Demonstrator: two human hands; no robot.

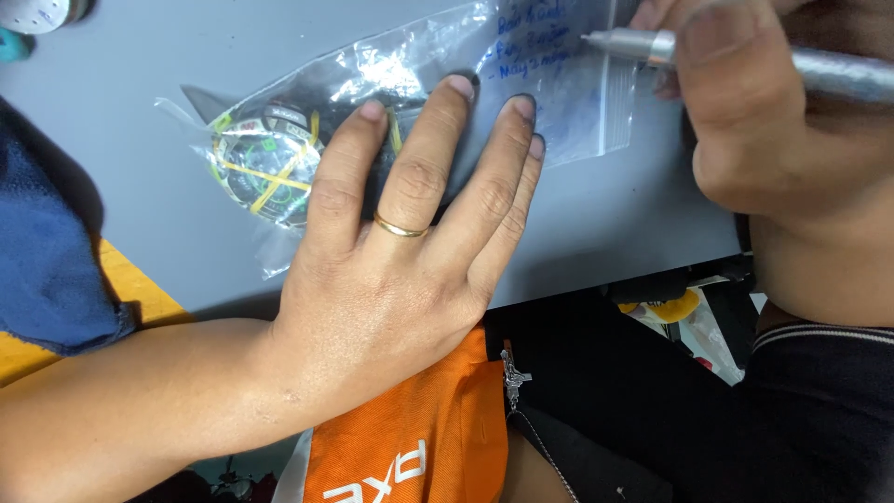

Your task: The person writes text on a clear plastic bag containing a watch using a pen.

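— Pressing flat, is it? Report the left hand (400, 251).

— Left hand lies palm down, fingers spread and straight, grasping nothing; it pins a clear plastic bag (410, 84) to the grey table (596, 224). A gold ring (400, 226) sits on one finger. The right hand (745, 121) is closed around a silver marker (726, 58), its tip touching the bag's pale label panel (549, 56), where blue handwriting shows.

— Location of the bag?

— On the table near its front edge, lying slantwise, the sealed strip end towards the marker. Inside, at the far left end, a round coiled item bound with yellow rubber bands (265, 158), partly under the fingertips. What it is exactly, I cannot tell.

— Handling?

— In my judgement the film is thin, soft and slick; it wrinkles and would slide under a pen unless held down. The contents look light but lumpy. The best hold would be by the flat of the hand beside the lump, or by pinching the seal edge for lifting.

— Surroundings?

— An orange garment (410, 438) at the person's lap below the table edge, blue fabric (47, 251) at the left, and a yellow surface (121, 289) just beneath it.
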